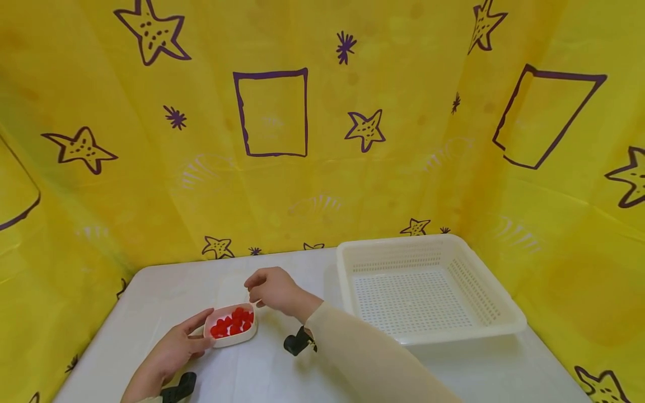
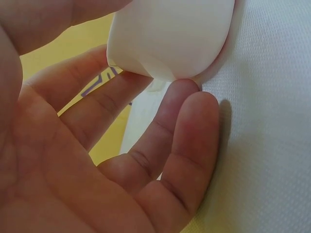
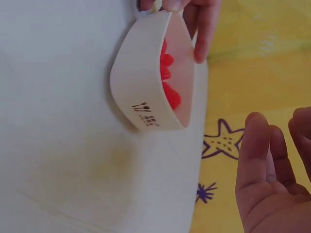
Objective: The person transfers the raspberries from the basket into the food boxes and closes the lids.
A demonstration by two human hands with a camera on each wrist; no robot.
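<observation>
A small white bowl (image 1: 233,339) with a pinkish inside stands on the table left of centre. Small red raspberry-like pieces (image 1: 233,323) lie in it, several of them. My left hand (image 1: 176,346) grips the bowl's left end, thumb on the near side; in the left wrist view some fingers touch the bowl's wall (image 2: 170,39). Above the bowl's far right corner hovers my right hand (image 1: 276,291), its fingers loosely bent. The right wrist view shows nothing between those fingers (image 3: 254,141), which are apart from the bowl. A dark fork-and-spoon print (image 3: 142,107) marks the bowl's side.
A large cream plastic basket (image 1: 418,339) with a grid bottom sits on the right of the white table (image 1: 272,364). Yellow cloth (image 1: 322,184) with starfish drawings hangs behind the table and along both sides.
</observation>
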